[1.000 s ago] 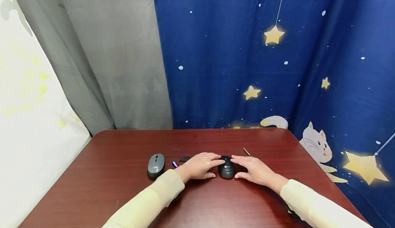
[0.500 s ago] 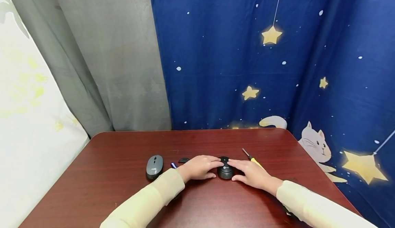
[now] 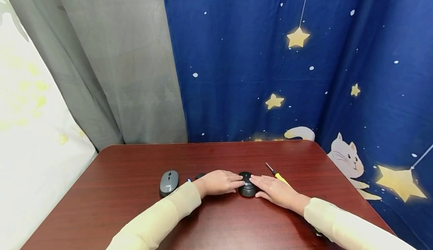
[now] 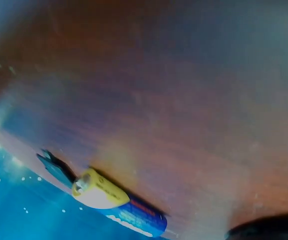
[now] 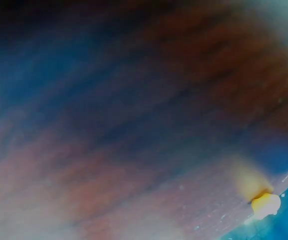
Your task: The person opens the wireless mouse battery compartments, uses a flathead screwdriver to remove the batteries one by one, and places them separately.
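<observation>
Over the last second the left hand (image 3: 218,183) has flattened and its tips have slid lower along the left edge of the black computer mouse (image 3: 247,190), while the right hand (image 3: 274,190) has drawn in over the mouse's right edge, so the yellow handle of the screwdriver (image 3: 280,177) now shows beyond it; the mouse itself has hardly shifted, lying on the bench (image 3: 216,227) between the two hands; this looks like steadying or settling it in place rather than lifting; the left fingers are straight and lie mostly together, the right ones are nearly straight and close together with the thumb apart, and nothing is pinched, though how hard either side presses I cannot tell; the head view alone shows both hands and the grey AOC mouse (image 3: 169,182) as a whole; the left wrist view adds the yellow-and-blue battery (image 4: 144,215), mostly covered from above by the left sleeve (image 3: 182,201), with a dark flat piece (image 4: 58,169) just beside its terminal end; the right wrist view gives mostly blur, with a yellow end (image 5: 266,205) that may be the screwdriver's.
</observation>
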Available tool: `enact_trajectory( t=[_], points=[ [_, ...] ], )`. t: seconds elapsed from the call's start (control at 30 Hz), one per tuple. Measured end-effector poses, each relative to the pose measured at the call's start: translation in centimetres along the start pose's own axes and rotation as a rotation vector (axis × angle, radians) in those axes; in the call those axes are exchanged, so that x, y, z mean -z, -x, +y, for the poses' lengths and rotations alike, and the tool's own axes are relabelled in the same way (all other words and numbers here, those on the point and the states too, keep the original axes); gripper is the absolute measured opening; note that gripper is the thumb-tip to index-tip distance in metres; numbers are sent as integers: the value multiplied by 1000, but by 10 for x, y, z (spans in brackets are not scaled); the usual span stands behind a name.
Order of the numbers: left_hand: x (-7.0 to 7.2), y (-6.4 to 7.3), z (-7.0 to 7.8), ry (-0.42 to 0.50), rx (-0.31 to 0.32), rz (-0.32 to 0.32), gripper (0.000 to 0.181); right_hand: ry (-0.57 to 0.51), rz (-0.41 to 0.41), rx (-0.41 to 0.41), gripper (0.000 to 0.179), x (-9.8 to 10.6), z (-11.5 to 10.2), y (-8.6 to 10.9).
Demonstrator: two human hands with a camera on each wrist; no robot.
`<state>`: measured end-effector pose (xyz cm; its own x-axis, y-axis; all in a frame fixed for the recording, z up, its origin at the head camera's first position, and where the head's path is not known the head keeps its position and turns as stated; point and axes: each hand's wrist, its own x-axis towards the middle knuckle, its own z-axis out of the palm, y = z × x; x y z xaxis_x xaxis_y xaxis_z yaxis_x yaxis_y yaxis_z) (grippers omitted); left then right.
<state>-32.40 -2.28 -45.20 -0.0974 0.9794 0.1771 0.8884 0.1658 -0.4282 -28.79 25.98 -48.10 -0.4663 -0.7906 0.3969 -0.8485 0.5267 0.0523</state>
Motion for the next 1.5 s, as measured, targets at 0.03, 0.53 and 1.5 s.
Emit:
enact_trajectory(
  t=[0.03,0.53,1.5],
  points=[
    [-1,0,-1,-14,-15,4,37,2,4,5,55,0,0,0],
    [-9,-4,-5,-109,-94,68,34,72,12,46,56,1,2,-1],
    [-10,-7,-5,-262,-111,139,34,119,104,72,48,-6,6,2]
  ],
)
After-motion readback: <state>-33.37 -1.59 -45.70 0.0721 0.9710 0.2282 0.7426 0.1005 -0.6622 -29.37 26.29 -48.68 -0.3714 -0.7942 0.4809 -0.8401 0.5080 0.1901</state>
